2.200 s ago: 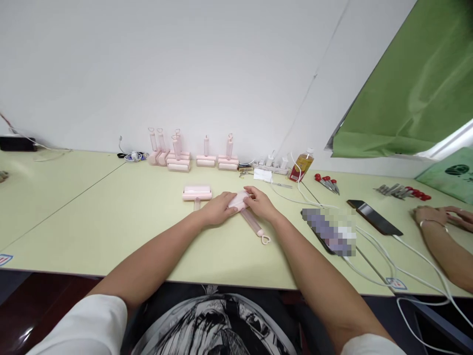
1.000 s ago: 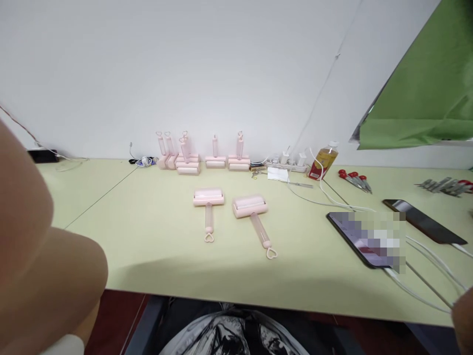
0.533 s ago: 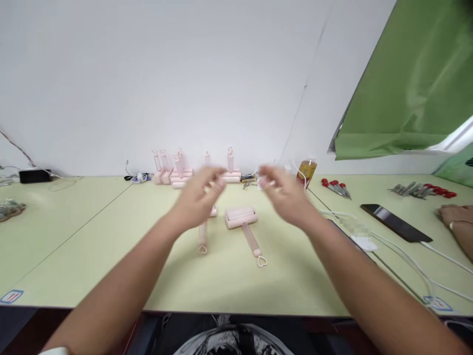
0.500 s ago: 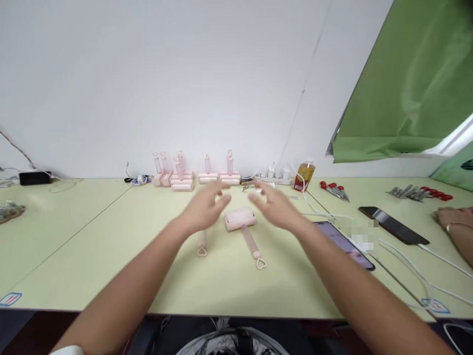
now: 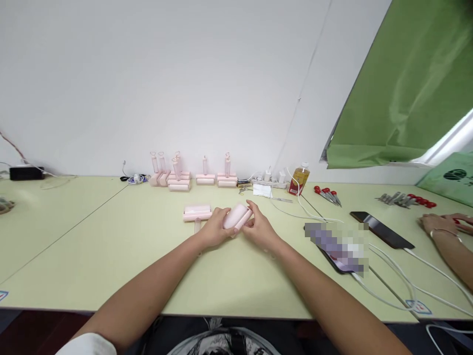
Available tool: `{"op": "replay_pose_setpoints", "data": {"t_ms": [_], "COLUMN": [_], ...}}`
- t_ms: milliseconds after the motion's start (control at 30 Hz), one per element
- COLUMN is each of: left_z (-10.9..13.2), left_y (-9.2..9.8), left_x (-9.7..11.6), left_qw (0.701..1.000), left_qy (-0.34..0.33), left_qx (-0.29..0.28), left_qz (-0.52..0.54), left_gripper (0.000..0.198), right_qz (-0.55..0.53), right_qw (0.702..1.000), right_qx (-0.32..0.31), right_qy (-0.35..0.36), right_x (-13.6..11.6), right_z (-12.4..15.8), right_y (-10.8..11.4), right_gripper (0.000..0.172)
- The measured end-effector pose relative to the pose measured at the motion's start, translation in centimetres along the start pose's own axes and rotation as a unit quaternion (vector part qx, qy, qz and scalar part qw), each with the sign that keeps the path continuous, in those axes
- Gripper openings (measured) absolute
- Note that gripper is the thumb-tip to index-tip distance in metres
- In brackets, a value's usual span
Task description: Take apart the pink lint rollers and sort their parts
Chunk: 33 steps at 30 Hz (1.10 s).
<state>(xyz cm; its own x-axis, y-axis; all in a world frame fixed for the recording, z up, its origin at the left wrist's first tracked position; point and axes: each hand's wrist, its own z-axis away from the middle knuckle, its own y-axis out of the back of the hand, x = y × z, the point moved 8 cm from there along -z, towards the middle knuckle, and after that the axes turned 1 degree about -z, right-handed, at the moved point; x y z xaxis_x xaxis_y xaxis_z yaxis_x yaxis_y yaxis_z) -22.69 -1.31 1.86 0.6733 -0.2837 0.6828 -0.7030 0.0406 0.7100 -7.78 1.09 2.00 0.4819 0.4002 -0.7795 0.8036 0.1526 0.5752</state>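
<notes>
Between my two hands is a pink lint roller point(image 5: 236, 218), tilted, its head just above or on the table. My left hand point(image 5: 215, 229) closes on the left end of the head. Closed on the right end is my right hand point(image 5: 259, 228); the handle is mostly hidden behind it. A second pink lint roller point(image 5: 197, 213) lies flat on the table left of my left hand, its handle partly covered by that hand. Along the wall stand several more pink lint rollers point(image 5: 179, 184) with their handles up.
A power strip point(image 5: 275, 183) and a bottle point(image 5: 299, 179) stand by the wall. Red-handled tools point(image 5: 327, 194) lie to the right. A phone point(image 5: 334, 254), a dark phone point(image 5: 382, 230) and white cables point(image 5: 393, 266) cover the right side. Another person's hand point(image 5: 439, 224) rests at far right.
My hands came down from above the table and took hold of the lint roller's head, which is now tilted. The view shifted slightly. The other person's hands now show more.
</notes>
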Motion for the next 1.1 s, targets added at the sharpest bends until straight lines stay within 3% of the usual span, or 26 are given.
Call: {"op": "replay_pose_setpoints", "data": {"t_ms": [133, 233, 300, 400, 500, 667, 800, 900, 1000, 1100], "left_z": [0.2, -0.4, -0.9, -1.5, -1.5, -1.1, -1.0, -1.1, -1.0, -1.2], "left_y": [-0.2, 1.4, 2.3, 2.1, 1.6, 2.0, 1.4, 0.2, -1.0, -1.1], "left_x": [0.2, -1.7, -2.4, -2.5, -2.9, -3.4, -3.6, -2.9, -1.4, -0.8], "left_qw": [0.992, 0.993, 0.995, 0.997, 0.993, 0.978, 0.967, 0.956, 0.945, 0.938], "left_qy": [0.005, 0.073, 0.076, 0.048, 0.075, 0.119, 0.134, 0.102, 0.035, 0.015], "left_qx": [-0.048, 0.015, 0.05, 0.042, 0.046, 0.08, 0.069, 0.038, -0.016, -0.004], "left_qz": [0.115, 0.088, 0.041, 0.032, 0.081, 0.148, 0.207, 0.273, 0.326, 0.347], "left_gripper": [0.067, 0.073, 0.078, 0.082, 0.081, 0.064, 0.055, 0.058, 0.064, 0.066], "right_qz": [-0.037, -0.025, -0.05, -0.127, -0.148, -0.187, -0.172, -0.144, -0.189, -0.237], "right_qw": [0.996, 0.999, 0.997, 0.987, 0.984, 0.979, 0.983, 0.988, 0.982, 0.97], "right_qx": [-0.054, -0.047, -0.023, -0.004, 0.013, 0.046, 0.063, 0.048, 0.017, 0.027], "right_qy": [0.061, -0.002, -0.054, -0.097, -0.101, -0.063, -0.017, 0.009, -0.012, -0.041], "right_x": [-0.8, 0.9, 2.3, 3.9, 4.5, 4.8, 4.0, 2.6, 1.6, 0.9], "right_z": [0.1, -0.4, -0.8, -1.4, -1.8, -2.5, -2.4, -1.9, -1.4, -1.3], "right_y": [0.0, 1.7, 3.0, 3.2, 2.1, 1.2, 1.9, 1.3, 0.0, -0.3], "right_gripper": [0.092, 0.097, 0.095, 0.086, 0.069, 0.049, 0.046, 0.06, 0.074, 0.067]}}
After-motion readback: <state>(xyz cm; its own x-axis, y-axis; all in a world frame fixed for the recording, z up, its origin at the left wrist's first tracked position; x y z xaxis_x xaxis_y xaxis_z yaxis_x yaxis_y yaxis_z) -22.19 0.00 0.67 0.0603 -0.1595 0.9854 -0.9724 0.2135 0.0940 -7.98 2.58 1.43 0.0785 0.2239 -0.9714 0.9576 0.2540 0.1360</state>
